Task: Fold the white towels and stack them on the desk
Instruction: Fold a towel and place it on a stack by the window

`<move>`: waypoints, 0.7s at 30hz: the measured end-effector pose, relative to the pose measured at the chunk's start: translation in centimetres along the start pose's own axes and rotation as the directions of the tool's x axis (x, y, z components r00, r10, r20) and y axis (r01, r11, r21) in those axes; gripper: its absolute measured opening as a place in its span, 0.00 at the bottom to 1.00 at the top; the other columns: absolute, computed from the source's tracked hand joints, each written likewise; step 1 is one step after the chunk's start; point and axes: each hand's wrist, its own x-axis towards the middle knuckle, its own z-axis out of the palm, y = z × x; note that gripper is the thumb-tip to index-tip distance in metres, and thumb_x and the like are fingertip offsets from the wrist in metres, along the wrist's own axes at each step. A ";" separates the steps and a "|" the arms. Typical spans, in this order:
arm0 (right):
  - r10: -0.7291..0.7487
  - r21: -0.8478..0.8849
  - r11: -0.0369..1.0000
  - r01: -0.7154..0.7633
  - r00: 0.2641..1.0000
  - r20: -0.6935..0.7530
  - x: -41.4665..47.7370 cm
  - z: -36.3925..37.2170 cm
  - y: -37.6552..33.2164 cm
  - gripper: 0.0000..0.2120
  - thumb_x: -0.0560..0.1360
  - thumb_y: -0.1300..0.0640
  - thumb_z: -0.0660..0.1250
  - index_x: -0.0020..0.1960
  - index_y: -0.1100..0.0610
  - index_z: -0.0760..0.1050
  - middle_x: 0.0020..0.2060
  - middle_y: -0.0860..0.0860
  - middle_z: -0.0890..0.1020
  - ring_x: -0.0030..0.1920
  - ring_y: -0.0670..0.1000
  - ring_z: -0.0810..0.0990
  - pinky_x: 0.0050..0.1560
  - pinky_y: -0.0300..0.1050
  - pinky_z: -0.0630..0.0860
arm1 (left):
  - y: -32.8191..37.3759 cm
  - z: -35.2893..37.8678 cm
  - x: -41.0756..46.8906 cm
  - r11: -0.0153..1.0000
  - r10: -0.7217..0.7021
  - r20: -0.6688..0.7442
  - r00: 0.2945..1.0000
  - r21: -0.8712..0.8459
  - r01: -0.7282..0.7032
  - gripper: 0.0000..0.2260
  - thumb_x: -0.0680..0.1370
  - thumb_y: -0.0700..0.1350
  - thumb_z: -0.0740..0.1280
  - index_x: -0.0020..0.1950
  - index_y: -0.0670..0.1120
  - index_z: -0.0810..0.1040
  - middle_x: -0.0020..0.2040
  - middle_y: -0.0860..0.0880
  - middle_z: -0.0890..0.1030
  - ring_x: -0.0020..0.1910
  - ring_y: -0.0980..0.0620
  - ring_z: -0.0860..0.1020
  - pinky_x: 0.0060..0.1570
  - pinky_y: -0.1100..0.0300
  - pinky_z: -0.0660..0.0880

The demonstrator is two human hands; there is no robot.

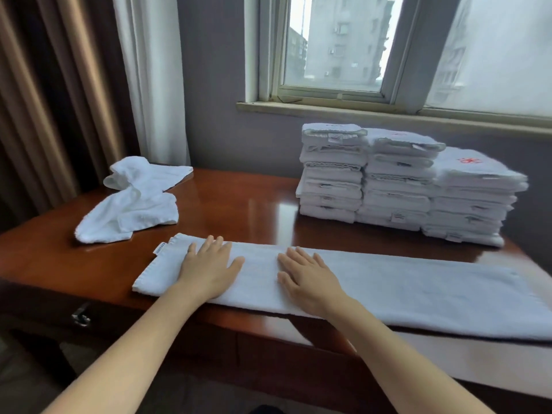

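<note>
A long white towel (418,291), folded lengthwise into a narrow strip, lies along the front edge of the glossy wooden desk (239,204). My left hand (209,264) rests flat on its left end, fingers spread. My right hand (307,276) lies flat on the strip beside it, palm down. Neither hand grips the cloth. Three stacks of folded white towels (397,180) stand side by side at the back right of the desk. A crumpled pile of unfolded white towels (134,201) lies at the back left.
Brown and white curtains (89,85) hang at the left behind the desk. A window with a sill (358,109) runs along the wall above the stacks. A metal drawer handle (80,316) shows on the desk's front left.
</note>
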 end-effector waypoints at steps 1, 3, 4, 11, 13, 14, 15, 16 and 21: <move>0.019 -0.008 1.000 -0.020 1.000 -0.023 -1.0 -0.6 1.5 0.23 0.84 0.47 0.50 0.77 0.51 0.59 0.78 0.49 0.58 0.79 0.49 0.49 0.76 0.50 0.43 | 2.0 0.1 -0.2 0.999 0.048 -0.028 0.998 -0.023 -0.049 0.28 0.83 0.60 0.48 0.80 0.50 0.54 0.81 0.49 0.51 0.80 0.51 0.47 0.76 0.48 0.45; 0.064 -0.003 0.998 -0.065 0.995 -0.077 -2.9 -1.9 4.4 0.22 0.84 0.49 0.51 0.77 0.51 0.61 0.78 0.48 0.60 0.79 0.47 0.50 0.76 0.47 0.43 | 6.3 0.5 -0.7 0.982 0.163 -0.062 0.985 -0.085 -0.168 0.27 0.83 0.60 0.50 0.80 0.49 0.55 0.81 0.50 0.52 0.80 0.51 0.48 0.76 0.51 0.46; 0.086 -0.005 0.996 -0.087 0.991 -0.100 -3.9 -2.6 5.8 0.22 0.84 0.50 0.51 0.77 0.51 0.62 0.78 0.47 0.61 0.79 0.47 0.51 0.76 0.46 0.43 | 8.5 0.6 -0.9 0.968 0.214 -0.069 0.974 -0.122 -0.221 0.27 0.83 0.59 0.50 0.80 0.50 0.55 0.81 0.50 0.52 0.80 0.52 0.48 0.76 0.53 0.46; 0.290 -0.036 0.954 -0.298 0.946 -0.146 -10.4 -5.7 13.8 0.22 0.83 0.53 0.52 0.77 0.49 0.62 0.77 0.46 0.62 0.78 0.46 0.54 0.76 0.47 0.46 | 20.8 1.5 -1.9 0.877 0.454 -0.059 0.889 -0.148 -0.458 0.27 0.83 0.58 0.51 0.80 0.48 0.56 0.81 0.49 0.53 0.80 0.51 0.49 0.76 0.53 0.45; 0.355 -0.028 0.932 -0.362 0.924 -0.144 -12.0 -6.0 15.5 0.22 0.83 0.50 0.53 0.76 0.48 0.63 0.77 0.46 0.62 0.78 0.46 0.55 0.76 0.50 0.47 | 23.2 1.9 -2.2 0.862 0.487 -0.035 0.872 -0.140 -0.487 0.27 0.83 0.58 0.51 0.80 0.48 0.56 0.81 0.48 0.53 0.80 0.50 0.49 0.77 0.52 0.45; 0.387 -0.022 0.919 -0.394 0.911 -0.144 -12.7 -6.2 16.3 0.22 0.83 0.49 0.53 0.76 0.47 0.63 0.77 0.46 0.62 0.78 0.46 0.55 0.76 0.51 0.47 | 24.2 2.0 -2.4 0.855 0.503 -0.028 0.864 -0.133 -0.502 0.27 0.83 0.58 0.51 0.80 0.48 0.56 0.81 0.48 0.53 0.79 0.50 0.49 0.77 0.51 0.45; 0.417 -0.016 0.906 -0.424 0.897 -0.149 -13.4 -6.5 17.0 0.22 0.83 0.48 0.53 0.76 0.47 0.63 0.77 0.46 0.62 0.78 0.46 0.55 0.76 0.52 0.47 | 25.2 2.2 -2.5 0.848 0.518 -0.025 0.855 -0.121 -0.517 0.27 0.83 0.58 0.52 0.79 0.48 0.56 0.81 0.48 0.53 0.79 0.49 0.49 0.77 0.50 0.46; 0.446 -0.011 0.891 -0.453 0.881 -0.157 -13.9 -6.7 17.7 0.22 0.83 0.47 0.53 0.76 0.47 0.64 0.77 0.46 0.61 0.78 0.46 0.55 0.76 0.53 0.47 | 26.1 2.4 -2.5 0.840 0.532 -0.025 0.846 -0.107 -0.532 0.26 0.83 0.58 0.52 0.79 0.48 0.57 0.81 0.47 0.54 0.79 0.49 0.50 0.77 0.50 0.46; 0.583 -0.026 0.798 -0.602 0.783 -0.216 -16.4 -7.8 20.8 0.22 0.83 0.45 0.50 0.75 0.46 0.63 0.75 0.46 0.63 0.76 0.49 0.57 0.75 0.59 0.49 | 29.9 2.7 -2.6 0.790 0.609 -0.020 0.793 -0.083 -0.608 0.26 0.83 0.58 0.52 0.78 0.48 0.59 0.80 0.46 0.54 0.79 0.48 0.51 0.77 0.48 0.45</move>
